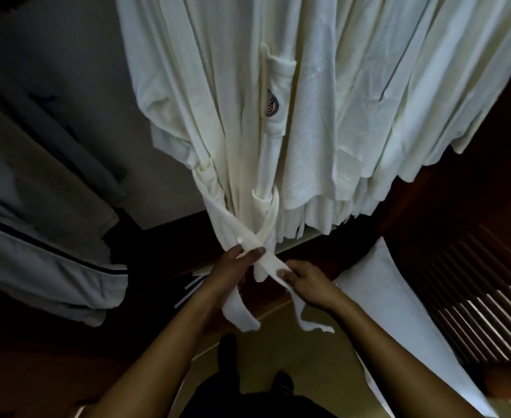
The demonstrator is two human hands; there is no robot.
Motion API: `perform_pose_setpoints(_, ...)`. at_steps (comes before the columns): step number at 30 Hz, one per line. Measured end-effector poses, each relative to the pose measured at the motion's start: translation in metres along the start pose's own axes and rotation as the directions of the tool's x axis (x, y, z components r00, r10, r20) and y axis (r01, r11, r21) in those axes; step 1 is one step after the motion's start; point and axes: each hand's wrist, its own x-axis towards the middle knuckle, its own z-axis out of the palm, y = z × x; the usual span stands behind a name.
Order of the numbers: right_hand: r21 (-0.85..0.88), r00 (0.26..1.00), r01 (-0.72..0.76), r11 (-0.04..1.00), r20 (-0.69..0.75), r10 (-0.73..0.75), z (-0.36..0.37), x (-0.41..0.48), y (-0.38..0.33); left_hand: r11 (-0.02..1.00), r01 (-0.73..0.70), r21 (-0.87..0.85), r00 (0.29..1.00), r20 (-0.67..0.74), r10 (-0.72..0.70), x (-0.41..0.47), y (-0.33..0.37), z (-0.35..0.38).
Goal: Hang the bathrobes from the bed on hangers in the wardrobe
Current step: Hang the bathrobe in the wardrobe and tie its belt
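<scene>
A white bathrobe [218, 95] with a round emblem on its chest pocket hangs in the wardrobe in front of me. Its belt [267, 260] is crossed at the waist, and both loose ends dangle below my hands. My left hand [236, 263] grips one belt strand at the crossing. My right hand [305, 280] pinches the other strand just to the right. More white robes [399, 101] hang close behind it on the right. The hangers are out of view above.
Grey garments with a dark stripe [37, 236] hang at the left. A slatted dark wooden wardrobe door [474, 282] stands open at the right, with a white cloth [377, 285] beside it. My feet stand on the pale floor [278, 351] below.
</scene>
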Motion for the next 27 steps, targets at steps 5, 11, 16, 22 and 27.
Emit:
perform_pose_setpoints(5, 0.061, 0.988, -0.028, 0.998, 0.153, 0.019, 0.013, 0.008, -0.001, 0.995, 0.088, 0.035, 0.995, -0.057, -0.086, -0.008, 0.004, -0.010)
perform_pose_setpoints(11, 0.038, 0.986, -0.036, 0.999, 0.161, 0.029, 0.032, 0.019, 0.010, 0.998, 0.058, -0.026, 0.996, -0.060, -0.060, -0.011, -0.006, -0.023)
perform_pose_setpoints(16, 0.032, 0.998, -0.037, 0.999, 0.046, 0.035, 0.037, 0.034, -0.005, 0.980, 0.105, -0.166, 0.994, 0.003, -0.106, -0.019, -0.004, -0.023)
perform_pose_setpoints(22, 0.898, 0.975, -0.221, 0.382, 0.209, 0.072, 0.021, 0.052, -0.048, 0.940, 0.232, -0.250, 0.972, 0.106, -0.212, -0.023, -0.019, -0.027)
perform_pose_setpoints(27, 0.827, 0.993, -0.121, 0.550, 0.109, 0.056, 0.018, 0.054, -0.056, 0.963, 0.144, -0.226, 0.985, -0.062, -0.162, -0.011, -0.026, -0.023)
